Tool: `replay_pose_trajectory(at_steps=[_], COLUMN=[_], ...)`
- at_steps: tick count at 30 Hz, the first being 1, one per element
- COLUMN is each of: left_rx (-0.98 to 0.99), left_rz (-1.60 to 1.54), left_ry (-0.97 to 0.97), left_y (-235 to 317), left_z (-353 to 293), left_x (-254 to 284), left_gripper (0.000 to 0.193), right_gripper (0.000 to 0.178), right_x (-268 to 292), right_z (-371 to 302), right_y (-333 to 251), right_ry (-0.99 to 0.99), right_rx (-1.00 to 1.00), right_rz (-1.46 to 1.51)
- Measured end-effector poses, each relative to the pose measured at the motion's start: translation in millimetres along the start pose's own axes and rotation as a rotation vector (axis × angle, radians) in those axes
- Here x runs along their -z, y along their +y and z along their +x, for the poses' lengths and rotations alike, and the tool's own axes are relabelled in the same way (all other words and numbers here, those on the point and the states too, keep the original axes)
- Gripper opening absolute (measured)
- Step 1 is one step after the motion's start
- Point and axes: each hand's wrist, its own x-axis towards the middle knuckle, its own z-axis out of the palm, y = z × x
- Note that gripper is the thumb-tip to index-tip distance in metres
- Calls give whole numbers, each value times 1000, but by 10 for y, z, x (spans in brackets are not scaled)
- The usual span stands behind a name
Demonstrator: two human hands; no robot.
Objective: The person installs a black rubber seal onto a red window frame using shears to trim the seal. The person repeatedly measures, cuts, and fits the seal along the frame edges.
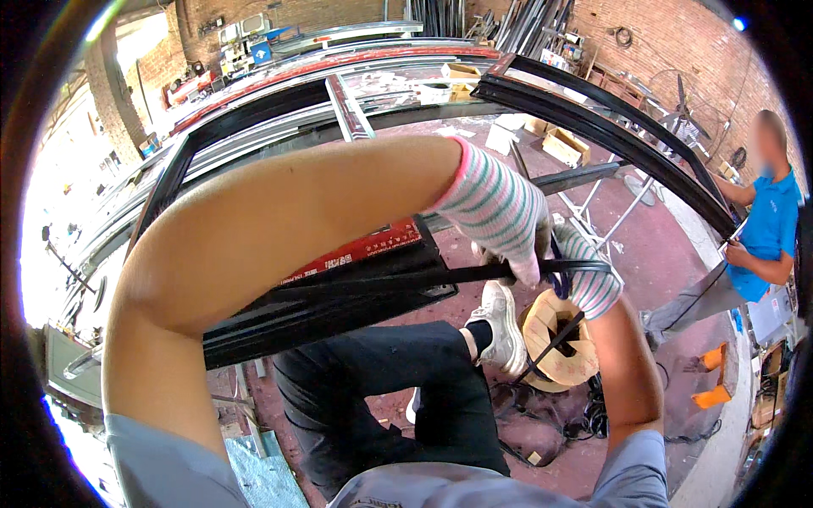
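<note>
Strip (466, 275) is pinched by the left hand (506, 210); I cannot tell the grip of the half-hidden right hand (584, 247).

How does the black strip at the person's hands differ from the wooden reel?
The black strip is long and narrow; the wooden reel is broad and round. The strip is dark, the reel pale brown. The strip is raised at the gloved left hand, while the reel is down by the shoe.
</note>
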Motion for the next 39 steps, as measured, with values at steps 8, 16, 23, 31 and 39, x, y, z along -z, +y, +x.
replay_pose_trajectory(at_steps=[8,16,23,31,39], left_rx=[-72,-71,-87,-84,-117], left_rz=[-254,-282,-238,-244,-186], left_ry=[60,184,226,251,263], left_y=[-563,-824,-860,-802,-884], left_z=[269,61,109,65,134], left_x=[117,52,-37,-50,-57], left_gripper=[54,48,45,44,42], right_gripper=[28,20,38,36,18], right_x=[-684,-1171,-1213,-1365,-1414], right_z=[-672,-1149,-1012,-888,-887], right_y=[724,671,597,331,169], right_ry=[-184,-243,-232,-108,-63], right_rx=[-222,-291,-228,-313,-294], right_rz=[27,326,290,237,376])
